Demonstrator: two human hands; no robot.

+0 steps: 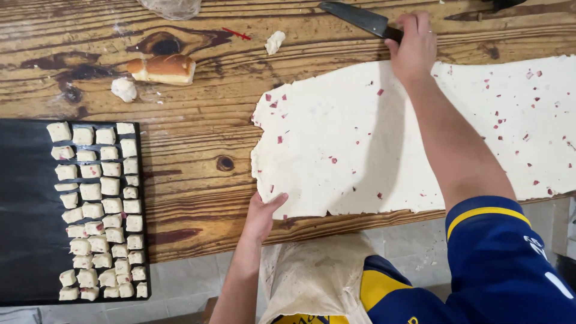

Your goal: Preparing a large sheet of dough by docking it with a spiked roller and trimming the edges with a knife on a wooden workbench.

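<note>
In the head view, a large flat sheet of pale dough point(420, 138) with small red specks lies on the wooden surface point(198, 174) and reaches from the middle to the right edge of the picture. The right hand point(413, 48) is at the far edge of the dough, and its fingers are closed around the dark handle of a knife point(360, 18); the grey blade points to the left and lies above the bare wood, just beyond the dough. The left hand point(262, 217) rests at the near left corner of the dough, with the fingers together and the thumb held apart, touching the edge of the sheet; it does not pinch anything. On the left side a black tray point(27, 240) carries many small square pieces of dough point(99, 210) in uneven rows, all in its right half. Beyond the tray there is a piece of bread point(163, 68) with a brown crust, and just beside it a small white lump of dough point(123, 89). Another small lump point(275, 42) lies near the knife blade. At the top edge a crumpled clear plastic bag point(171, 7) is partly visible. The person wears a blue shirt with yellow stripes and a pale apron point(312, 276).
</note>
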